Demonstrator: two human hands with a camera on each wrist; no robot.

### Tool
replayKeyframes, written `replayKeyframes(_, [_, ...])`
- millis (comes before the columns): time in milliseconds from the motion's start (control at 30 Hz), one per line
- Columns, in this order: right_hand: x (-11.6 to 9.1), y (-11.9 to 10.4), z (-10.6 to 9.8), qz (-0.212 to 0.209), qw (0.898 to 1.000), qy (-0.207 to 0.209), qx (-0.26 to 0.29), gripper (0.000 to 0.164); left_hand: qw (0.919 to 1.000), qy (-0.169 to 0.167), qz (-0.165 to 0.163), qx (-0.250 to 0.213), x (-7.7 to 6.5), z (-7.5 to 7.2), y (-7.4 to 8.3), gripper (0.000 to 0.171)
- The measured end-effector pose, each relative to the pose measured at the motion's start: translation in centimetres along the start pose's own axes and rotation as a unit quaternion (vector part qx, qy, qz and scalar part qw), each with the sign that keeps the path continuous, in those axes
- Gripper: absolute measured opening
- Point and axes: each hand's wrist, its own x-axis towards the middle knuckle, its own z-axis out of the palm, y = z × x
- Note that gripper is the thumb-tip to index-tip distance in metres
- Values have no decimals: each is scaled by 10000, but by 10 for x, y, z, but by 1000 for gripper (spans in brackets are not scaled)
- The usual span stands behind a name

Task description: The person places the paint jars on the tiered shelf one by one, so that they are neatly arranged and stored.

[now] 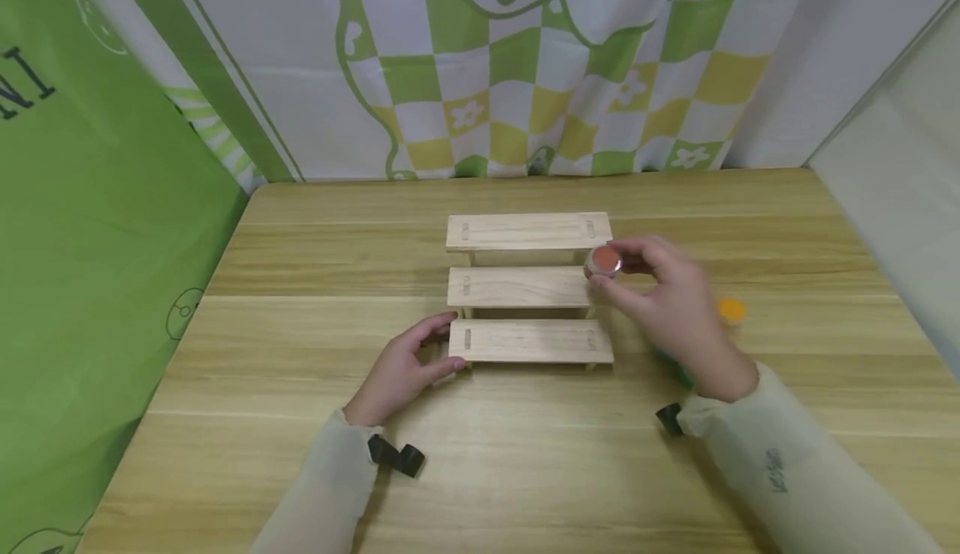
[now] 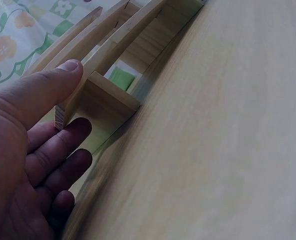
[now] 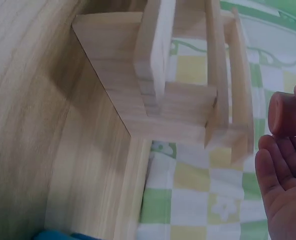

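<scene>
A three-tier wooden step stand [image 1: 525,341] stands on the table, its three pale boards rising toward the back. At the left end of its lowest board is my left hand [image 1: 405,371]; in the left wrist view the thumb lies on one side of the board [image 2: 120,42] and curled fingers sit at the other. My right hand [image 1: 671,304] pinches a small jar [image 1: 604,261] with reddish-orange contents between thumb and fingers. The jar is held by the right end of the upper boards. In the right wrist view the jar [image 3: 285,115] is apart from the stand.
Partly hidden behind my right forearm are an orange object [image 1: 731,311] and a green-blue object [image 1: 675,366]. A blue item [image 3: 57,235] shows at the bottom of the right wrist view. A checkered curtain [image 1: 517,62] hangs along the table's [image 1: 300,354] back edge.
</scene>
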Motion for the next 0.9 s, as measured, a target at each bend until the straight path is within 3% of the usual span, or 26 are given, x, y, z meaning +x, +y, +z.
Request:
replayKeyframes(233, [6,-6,12,5,9996,-285,11,34,10000,-2,30,-28,0,0,-1,68])
replayKeyframes(667, [24,-23,28,-529,9976,-447,20,35,9999,-11,-103,67,2,1,-4,69])
replayKeyframes(900, [32,-28,36,-561,9968,-561,87,34,10000,-11,-95,3,2,1,-4,68])
